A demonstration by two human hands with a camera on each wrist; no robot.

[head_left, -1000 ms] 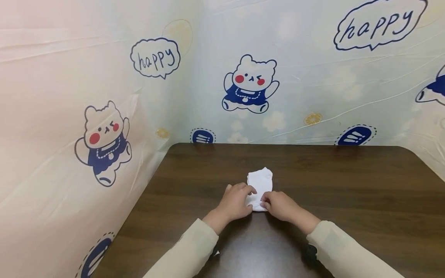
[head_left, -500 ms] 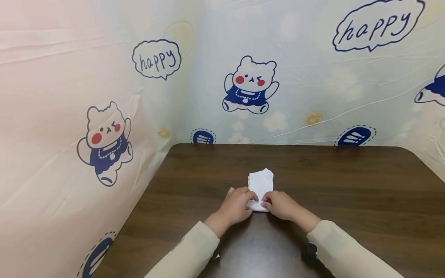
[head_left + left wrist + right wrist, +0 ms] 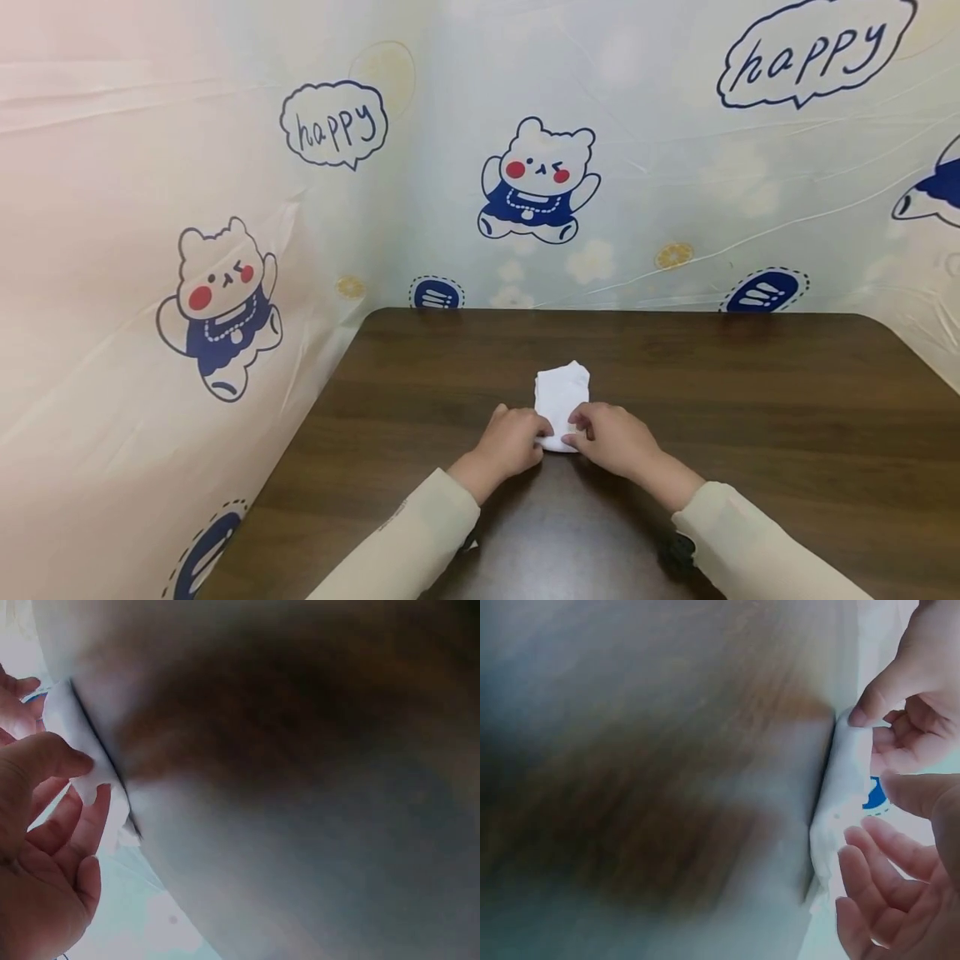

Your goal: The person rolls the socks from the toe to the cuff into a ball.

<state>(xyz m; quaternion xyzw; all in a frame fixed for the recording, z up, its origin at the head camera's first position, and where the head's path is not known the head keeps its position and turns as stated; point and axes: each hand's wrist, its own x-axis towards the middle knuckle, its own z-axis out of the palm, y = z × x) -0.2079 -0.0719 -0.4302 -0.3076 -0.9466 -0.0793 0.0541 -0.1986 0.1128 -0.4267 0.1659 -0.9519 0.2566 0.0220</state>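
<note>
A small folded white cloth (image 3: pixel 562 392) lies flat on the brown table in the head view; whether it is a garment cannot be told. My left hand (image 3: pixel 512 442) pinches its near left edge, thumb on the near side and fingers curled over the top. The left wrist view has that thumb pressing the cloth (image 3: pixel 69 726). At the near right corner is my right hand (image 3: pixel 618 437), thumb and forefinger spread apart. In the right wrist view the right hand's fingers (image 3: pixel 862 874) look relaxed and stand a little off the cloth (image 3: pixel 841 769).
The dark wood-grain table (image 3: pixel 735 392) has rounded far corners. A pale printed curtain (image 3: pixel 450 192) hangs close behind it and along the left side. Dark wrist-worn devices (image 3: pixel 678 552) show under the light sleeves.
The right hand has loosened from its pinch at the near edge, its forefinger lifting away from the thumb. My left hand has curled closer onto the cloth's near left edge. The cloth stays in place.
</note>
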